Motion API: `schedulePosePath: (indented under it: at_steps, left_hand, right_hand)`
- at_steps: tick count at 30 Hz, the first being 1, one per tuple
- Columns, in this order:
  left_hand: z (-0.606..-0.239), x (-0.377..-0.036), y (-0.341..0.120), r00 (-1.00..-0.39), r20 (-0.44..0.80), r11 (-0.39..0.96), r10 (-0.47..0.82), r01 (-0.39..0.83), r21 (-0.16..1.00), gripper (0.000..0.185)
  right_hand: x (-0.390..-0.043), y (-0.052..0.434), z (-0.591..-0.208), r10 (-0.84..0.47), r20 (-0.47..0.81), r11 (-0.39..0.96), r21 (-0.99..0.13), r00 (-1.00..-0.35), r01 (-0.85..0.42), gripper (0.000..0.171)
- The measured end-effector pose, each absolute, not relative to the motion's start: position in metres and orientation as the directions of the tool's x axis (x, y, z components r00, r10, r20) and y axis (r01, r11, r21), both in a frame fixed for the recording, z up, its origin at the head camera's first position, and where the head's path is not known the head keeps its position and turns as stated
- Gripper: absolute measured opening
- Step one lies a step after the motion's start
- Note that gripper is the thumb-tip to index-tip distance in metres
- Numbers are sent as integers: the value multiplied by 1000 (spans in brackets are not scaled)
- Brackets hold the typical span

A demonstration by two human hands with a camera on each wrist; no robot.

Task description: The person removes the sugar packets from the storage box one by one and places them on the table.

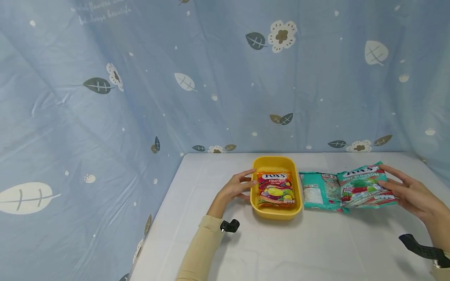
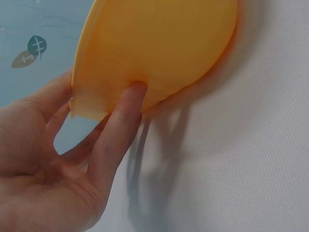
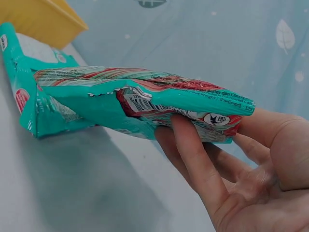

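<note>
A yellow plastic box [image 1: 275, 214] stands on the table with an orange bag of Fox's Fruits candy [image 1: 275, 189] lying inside it. My left hand [image 1: 237, 186] touches the box's left side, its fingers fairly straight against the outer wall and rim. At the right, my right hand [image 1: 415, 193] grips the right end of a teal Fox's Mint Blossom candy bag [image 1: 365, 185], thumb and fingers on opposite faces. That bag is tilted, its right end raised off the table in the right wrist view. A second teal bag [image 1: 318, 191] lies back side up between the box and the held bag, whose left end overlaps it.
The white-covered table [image 1: 281, 249] meets a blue patterned curtain [image 1: 228, 78] at the back and along the left. A black wrist strap [image 1: 230, 225] shows on the left arm, another [image 1: 418, 246] on the right.
</note>
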State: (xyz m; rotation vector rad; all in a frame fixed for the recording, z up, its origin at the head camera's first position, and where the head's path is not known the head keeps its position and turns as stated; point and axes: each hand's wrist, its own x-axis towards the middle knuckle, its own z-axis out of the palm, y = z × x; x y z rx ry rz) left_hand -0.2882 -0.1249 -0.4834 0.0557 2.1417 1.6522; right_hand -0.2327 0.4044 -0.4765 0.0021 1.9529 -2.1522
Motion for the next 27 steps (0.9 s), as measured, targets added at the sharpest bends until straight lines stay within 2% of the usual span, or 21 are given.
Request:
schedulePosePath:
  at_steps: [15,18,27]
  left_hand:
    - [-480,-295,-122,-902,-299,291,311,-209,933,53]
    - [-477,-294,-120,-901,-294,286,319,-205,936,53]
    - [-473,-293,-117,-900,-300,290,317,-209,934,53]
  right_hand:
    - [-234,412,-499,-80,-237,-50,-969,-968,242,68]
    - [-235,416,-502,-59,-251,23,-968,-966,250,69]
    - [-234,423,-511,44,-256,374,-892,-966,254,74]
